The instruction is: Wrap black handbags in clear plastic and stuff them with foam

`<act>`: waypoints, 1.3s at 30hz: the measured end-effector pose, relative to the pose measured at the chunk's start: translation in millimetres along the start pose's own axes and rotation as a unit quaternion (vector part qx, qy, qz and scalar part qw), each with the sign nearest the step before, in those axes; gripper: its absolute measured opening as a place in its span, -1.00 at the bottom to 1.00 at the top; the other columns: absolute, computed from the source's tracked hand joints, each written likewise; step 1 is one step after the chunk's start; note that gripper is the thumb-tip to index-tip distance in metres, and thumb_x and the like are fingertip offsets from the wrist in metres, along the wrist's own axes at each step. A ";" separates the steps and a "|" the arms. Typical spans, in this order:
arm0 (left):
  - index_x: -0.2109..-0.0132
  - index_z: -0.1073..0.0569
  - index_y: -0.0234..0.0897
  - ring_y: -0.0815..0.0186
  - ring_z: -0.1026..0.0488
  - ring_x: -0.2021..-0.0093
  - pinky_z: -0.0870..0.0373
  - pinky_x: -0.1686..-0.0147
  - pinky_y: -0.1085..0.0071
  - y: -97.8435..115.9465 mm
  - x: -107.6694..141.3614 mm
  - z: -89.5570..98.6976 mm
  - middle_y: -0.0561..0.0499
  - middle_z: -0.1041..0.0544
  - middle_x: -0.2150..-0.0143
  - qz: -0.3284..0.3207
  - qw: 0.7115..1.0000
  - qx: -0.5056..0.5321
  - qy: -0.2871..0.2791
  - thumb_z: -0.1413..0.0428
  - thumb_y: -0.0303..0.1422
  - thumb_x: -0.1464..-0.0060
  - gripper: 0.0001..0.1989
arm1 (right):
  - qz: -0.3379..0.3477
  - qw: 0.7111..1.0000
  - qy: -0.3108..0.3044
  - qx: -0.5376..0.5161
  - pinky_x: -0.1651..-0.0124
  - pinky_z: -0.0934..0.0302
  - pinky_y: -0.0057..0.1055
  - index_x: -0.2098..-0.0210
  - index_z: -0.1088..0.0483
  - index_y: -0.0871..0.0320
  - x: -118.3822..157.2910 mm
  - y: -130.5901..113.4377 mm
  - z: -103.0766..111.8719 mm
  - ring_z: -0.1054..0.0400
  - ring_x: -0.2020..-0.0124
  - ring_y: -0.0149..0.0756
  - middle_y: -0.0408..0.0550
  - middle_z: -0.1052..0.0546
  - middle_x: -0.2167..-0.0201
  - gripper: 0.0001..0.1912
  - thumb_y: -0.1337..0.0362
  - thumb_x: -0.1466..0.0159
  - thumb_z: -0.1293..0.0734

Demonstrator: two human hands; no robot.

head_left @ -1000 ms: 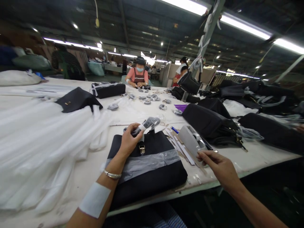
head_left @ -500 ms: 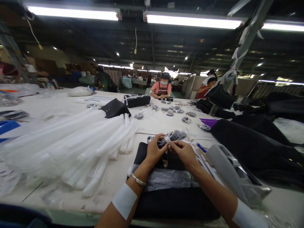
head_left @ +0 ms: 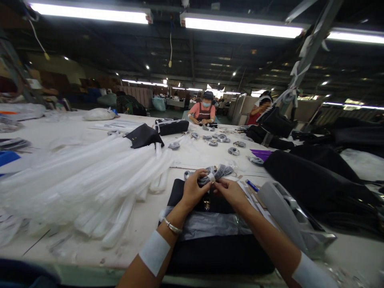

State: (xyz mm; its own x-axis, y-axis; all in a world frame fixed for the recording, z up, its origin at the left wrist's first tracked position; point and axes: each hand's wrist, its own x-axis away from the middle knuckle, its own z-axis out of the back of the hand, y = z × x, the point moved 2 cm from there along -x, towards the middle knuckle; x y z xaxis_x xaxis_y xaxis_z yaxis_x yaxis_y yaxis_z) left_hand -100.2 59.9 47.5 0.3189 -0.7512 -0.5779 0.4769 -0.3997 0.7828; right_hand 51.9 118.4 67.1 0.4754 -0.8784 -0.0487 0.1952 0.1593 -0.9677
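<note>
A coiled bag strap (head_left: 224, 171) in greyish plastic wrap, with a white band around its middle, sits over the far part of a black bag (head_left: 219, 256). My left hand (head_left: 192, 190) is closed around the coil's near left side. Thumb and fingers of my right hand (head_left: 231, 193) pinch together by the white band, close to the left fingertips; whatever is between them is too small to make out. Below the hands, a gold-coloured metal clasp (head_left: 207, 204) shows on the bag. A strip of translucent film (head_left: 213, 226) crosses the bag under my forearms.
Long white padding rolls (head_left: 90, 184) spread to the left, with a black piece (head_left: 144, 135) on top. Several wrapped straps (head_left: 233, 151) lie farther back. To the right are a blue pen (head_left: 252, 185), a grey tape dispenser (head_left: 282, 208) and black bags (head_left: 312, 188). A co-worker (head_left: 205, 110) sits opposite.
My right fingers have curled in slightly at the band, and the coil has turned a little, showing a gold fitting. Across the table, a person at the right has raised a hand.
</note>
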 end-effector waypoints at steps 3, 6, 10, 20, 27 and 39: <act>0.00 -0.42 -0.15 0.23 -0.54 0.09 -0.43 0.06 0.32 0.9 -0.4 0.0 0.01 -0.59 0.12 0.010 1.000 0.016 -0.004 -0.26 -0.38 0.01 -0.61 | -0.018 0.996 -0.005 -0.084 0.24 -0.41 -0.32 0.29 -0.51 0.14 -4.5 2.2 -4.1 -0.49 0.37 -0.24 -0.06 -0.62 0.35 -0.70 0.17 0.01 -0.48; 0.03 -0.44 -0.20 0.24 -0.54 0.08 -0.42 0.03 0.31 0.1 -1.5 0.8 -0.01 -0.59 0.12 0.032 0.999 0.038 -0.005 -0.24 -0.39 -0.03 -0.68 | 0.021 0.995 -0.014 -0.100 0.16 -0.40 -0.31 0.32 -0.50 0.13 -9.6 -0.2 -6.6 -0.50 0.26 -0.22 -0.08 -0.62 0.31 -0.72 0.16 0.02 -0.47; 0.05 -0.45 -0.23 0.25 -0.54 0.09 -0.42 0.04 0.33 0.6 -2.4 1.2 -0.02 -0.59 0.13 0.035 0.997 0.066 -0.018 -0.22 -0.39 -0.05 -0.72 | 0.038 0.999 0.001 -0.022 0.14 -0.38 -0.27 0.38 -0.55 0.16 -16.1 0.1 -4.5 -0.49 0.32 -0.20 -0.09 -0.61 0.43 -0.76 0.14 -0.02 -0.42; 0.05 -0.45 -0.21 0.25 -0.54 0.11 -0.42 0.07 0.35 -1.3 -2.0 -0.5 -0.01 -0.58 0.16 0.052 0.996 0.070 -0.034 -0.22 -0.36 -0.06 -0.72 | -0.011 0.999 0.008 0.035 0.39 -0.34 -0.35 0.53 -0.56 0.17 -30.0 2.8 -4.6 -0.42 0.53 -0.25 -0.12 -0.54 0.63 -0.93 0.32 0.02 -0.40; 0.06 -0.49 -0.18 0.21 -0.47 0.02 -0.37 -0.04 0.26 3.5 -3.8 3.6 -0.03 -0.54 0.10 0.008 1.000 0.004 0.021 -0.20 -0.35 -0.10 -0.77 | -0.097 0.972 -0.131 -0.172 0.19 -0.39 -0.44 0.22 -0.52 0.15 -17.5 -8.3 0.2 -0.48 0.19 -0.30 -0.02 -0.59 0.22 -0.71 0.14 -0.11 -0.47; 0.03 -0.47 -0.19 0.19 -0.47 -0.01 -0.44 -0.02 0.20 3.2 -4.4 6.6 -0.08 -0.55 0.02 0.009 0.995 0.001 0.100 -0.01 -0.40 -0.22 -0.78 | 0.045 0.973 0.048 -0.219 0.09 -0.45 -0.28 0.18 -0.49 0.17 -104.6 -30.6 -26.6 -0.51 0.19 -0.23 0.05 -0.57 0.09 -0.70 0.20 -0.12 -0.46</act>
State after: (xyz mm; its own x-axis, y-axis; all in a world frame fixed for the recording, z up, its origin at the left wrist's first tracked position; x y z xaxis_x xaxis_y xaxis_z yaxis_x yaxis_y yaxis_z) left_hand -105.4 58.5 54.1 0.4838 -0.6395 -0.5974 0.4676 -0.3882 0.7942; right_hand -26.6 193.4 95.2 0.3874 -0.9110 -0.1416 -0.2392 0.0490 -0.9697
